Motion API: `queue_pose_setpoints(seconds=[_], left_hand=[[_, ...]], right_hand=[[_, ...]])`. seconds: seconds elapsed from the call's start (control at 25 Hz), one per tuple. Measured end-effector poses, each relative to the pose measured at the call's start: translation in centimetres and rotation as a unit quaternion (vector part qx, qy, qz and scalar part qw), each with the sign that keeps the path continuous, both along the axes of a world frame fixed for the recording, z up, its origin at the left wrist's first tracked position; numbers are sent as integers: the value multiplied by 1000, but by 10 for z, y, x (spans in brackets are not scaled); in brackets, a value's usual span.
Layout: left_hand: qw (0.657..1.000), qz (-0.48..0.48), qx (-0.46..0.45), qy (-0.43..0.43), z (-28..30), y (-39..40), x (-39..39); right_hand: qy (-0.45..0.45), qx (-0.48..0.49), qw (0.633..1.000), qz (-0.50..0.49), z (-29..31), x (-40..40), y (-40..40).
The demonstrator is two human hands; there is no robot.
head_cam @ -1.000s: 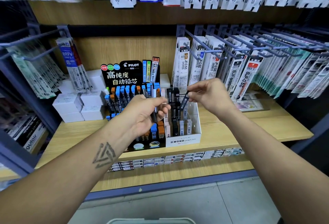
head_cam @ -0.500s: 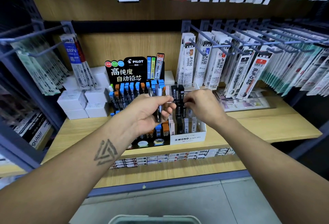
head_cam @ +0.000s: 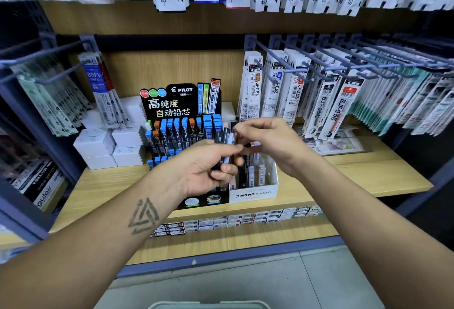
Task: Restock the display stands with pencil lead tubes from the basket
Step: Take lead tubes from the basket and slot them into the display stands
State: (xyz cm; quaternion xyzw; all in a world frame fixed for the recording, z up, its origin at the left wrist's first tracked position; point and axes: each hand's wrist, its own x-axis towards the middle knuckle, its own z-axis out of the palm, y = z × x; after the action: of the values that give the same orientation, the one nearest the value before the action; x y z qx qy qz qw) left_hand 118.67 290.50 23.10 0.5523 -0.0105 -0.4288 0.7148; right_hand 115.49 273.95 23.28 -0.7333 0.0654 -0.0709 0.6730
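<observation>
Lead tubes [head_cam: 224,140] sit half-hidden in left hand's [head_cam: 208,164] grip; labels blurred.

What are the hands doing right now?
Left hand: grips a bunch of lead tubes.
Right hand: fingers curled at the top of the bunch; whether it pinches a tube cannot be told.

The basket [head_cam: 208,305] is cut off below; the hands hide the lead tubes [head_cam: 224,137] partly.

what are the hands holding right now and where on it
Left hand grips a bunch of pencil lead tubes around their lower halves. Right hand pinches one tube's end at its fingertips; the exact spot is blurred.
</observation>
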Motion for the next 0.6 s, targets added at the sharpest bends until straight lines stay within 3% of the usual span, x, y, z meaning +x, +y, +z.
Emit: queue_pose_setpoints(seconds=[0.2, 0.6], left_hand=[[999, -29, -22, 15, 0, -4, -6], [996, 36, 3, -79, 0, 0, 1]], right_hand=[[19, 96, 995, 17, 3, -10, -5], [6, 77, 997, -10, 9, -16, -19]])
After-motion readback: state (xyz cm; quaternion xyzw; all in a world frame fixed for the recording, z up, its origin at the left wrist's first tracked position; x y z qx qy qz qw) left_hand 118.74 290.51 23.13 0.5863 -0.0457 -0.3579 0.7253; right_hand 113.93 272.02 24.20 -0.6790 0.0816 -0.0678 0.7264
